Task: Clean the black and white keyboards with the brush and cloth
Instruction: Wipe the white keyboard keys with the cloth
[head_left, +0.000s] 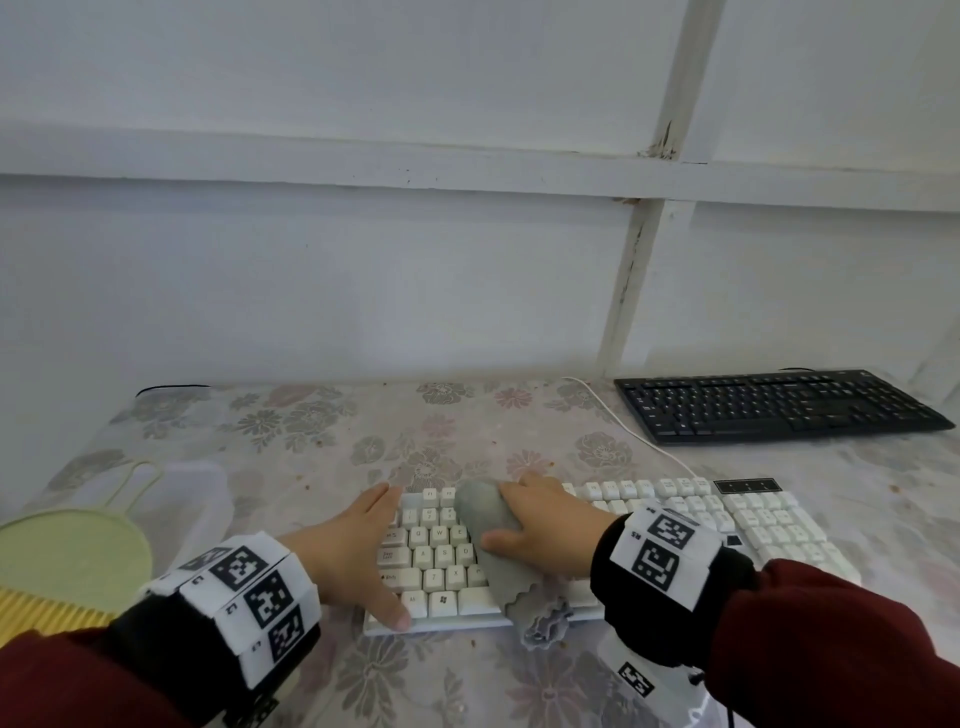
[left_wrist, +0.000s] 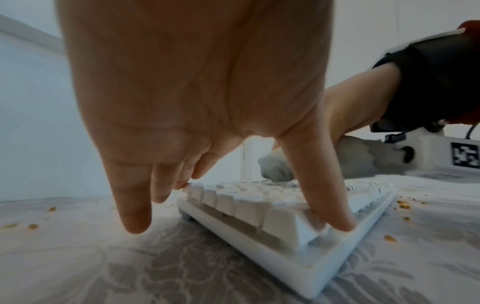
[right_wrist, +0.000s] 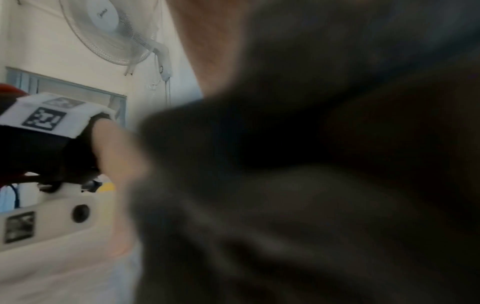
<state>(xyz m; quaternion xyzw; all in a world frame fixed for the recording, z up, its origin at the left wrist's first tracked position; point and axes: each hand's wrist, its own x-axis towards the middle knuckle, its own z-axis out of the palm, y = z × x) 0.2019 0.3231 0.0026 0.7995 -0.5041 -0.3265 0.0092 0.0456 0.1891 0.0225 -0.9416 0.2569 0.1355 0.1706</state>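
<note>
The white keyboard lies across the near middle of the table. My left hand rests spread over its left end, thumb on the front edge and fingers straight at the far left corner. My right hand grips a bunched grey cloth and presses it on the keys just right of the left hand. The cloth fills the right wrist view as a dark blur. The black keyboard sits at the back right. No brush is clearly visible.
A pale green lid-like object over something yellow and ribbed sits at the left edge. Orange crumbs dot the floral tablecloth. A white cable runs back from the white keyboard. A white wall stands close behind.
</note>
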